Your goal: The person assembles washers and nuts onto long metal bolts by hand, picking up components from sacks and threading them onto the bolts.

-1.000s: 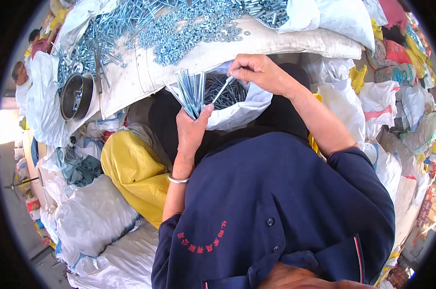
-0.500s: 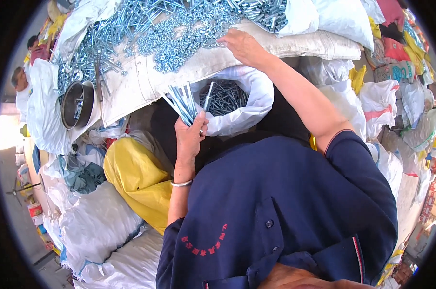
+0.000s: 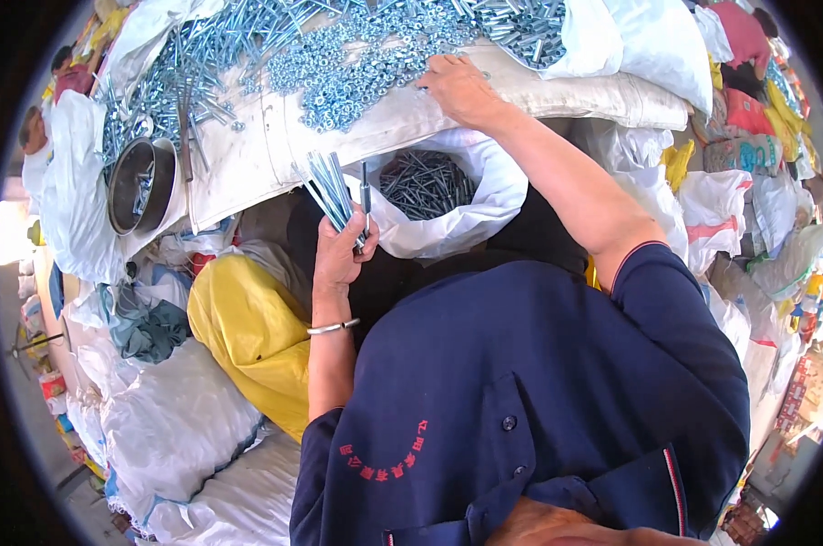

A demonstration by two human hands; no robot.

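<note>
My left hand [image 3: 340,257] is closed around a bundle of long, thin metal rods [image 3: 331,193], their ends fanned upward. One darker, thicker-looking rod [image 3: 365,189] stands apart from the bundle at the thumb side. My right hand [image 3: 464,91] reaches to the near edge of a pile of small shiny nuts [image 3: 348,77]. Its fingertips are pinched together, and whatever lies between them is too small to make out. Between my arms, below the cloth's edge, an open white sack [image 3: 500,196] holds many dark metal bolts [image 3: 425,185].
A pale cloth-covered surface [image 3: 247,173] carries loose rods [image 3: 188,68] at left and short metal sleeves [image 3: 531,32] at far right. A dark round pan [image 3: 131,187] sits at its left edge. Full white sacks [image 3: 175,409] and a yellow one [image 3: 243,318] crowd the left; other people are in the far background.
My left hand with the rods has shifted slightly left and down, and its separate rod is now more upright. My right hand has moved a little right, staying by the nuts.
</note>
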